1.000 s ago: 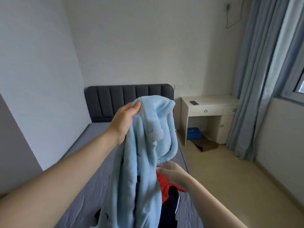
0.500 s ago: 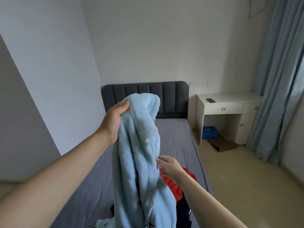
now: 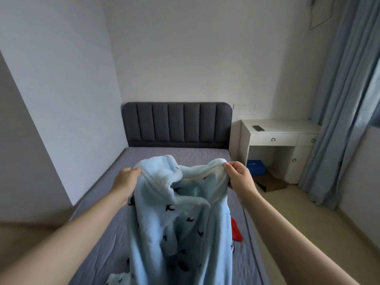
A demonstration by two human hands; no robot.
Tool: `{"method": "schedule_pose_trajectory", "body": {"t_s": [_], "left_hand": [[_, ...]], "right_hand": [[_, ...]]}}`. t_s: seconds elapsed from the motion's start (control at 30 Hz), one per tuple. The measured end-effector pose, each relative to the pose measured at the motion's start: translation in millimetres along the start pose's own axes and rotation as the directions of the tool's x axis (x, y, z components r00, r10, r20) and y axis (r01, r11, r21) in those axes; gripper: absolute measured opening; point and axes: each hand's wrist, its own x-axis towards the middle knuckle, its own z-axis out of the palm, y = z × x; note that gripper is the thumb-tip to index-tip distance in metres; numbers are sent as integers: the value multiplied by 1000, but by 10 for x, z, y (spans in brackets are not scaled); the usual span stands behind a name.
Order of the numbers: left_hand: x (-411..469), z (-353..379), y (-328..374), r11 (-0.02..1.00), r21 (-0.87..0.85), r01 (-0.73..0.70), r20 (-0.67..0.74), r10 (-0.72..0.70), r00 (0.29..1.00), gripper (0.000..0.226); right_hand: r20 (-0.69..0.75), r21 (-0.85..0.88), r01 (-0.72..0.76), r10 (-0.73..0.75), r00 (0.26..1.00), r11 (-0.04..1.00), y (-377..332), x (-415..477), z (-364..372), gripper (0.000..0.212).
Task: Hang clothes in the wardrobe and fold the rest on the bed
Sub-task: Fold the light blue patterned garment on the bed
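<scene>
Fleecy pale-blue garment point(image 3: 178, 219) hangs over the bed point(image 3: 98, 249); we pinch its top edge, left hand point(image 3: 125, 182) and right hand point(image 3: 239, 177) apart, fingers curled on fabric.

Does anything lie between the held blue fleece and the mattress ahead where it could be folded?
Nothing visible. The left hand and right hand hold the blue fleece garment above the mattress, bare ahead; a red garment lies off to its right.

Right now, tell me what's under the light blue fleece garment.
A red garment pokes out at the right edge of the light blue fleece garment, on the grey mattress. Anything else beneath is covered.
</scene>
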Motion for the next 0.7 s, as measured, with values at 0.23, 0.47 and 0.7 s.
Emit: {"method": "schedule_pose_trajectory", "body": {"t_s": [0.23, 0.47, 0.7], "left_hand": [[-148, 113, 130, 990, -79, -120, 224, 135, 965, 25], [-232, 226, 567, 879, -455, 141, 485, 112, 868, 44], [-379, 273, 829, 855, -467, 224, 588, 111, 802, 43]], "right_hand": [[46, 46, -57, 55, 997, 997, -210, -108, 3, 25], [364, 368, -277, 137, 921, 888, 15, -301, 55, 21], [410, 231, -98, -5, 912, 968, 92, -318, 328, 32]]}}
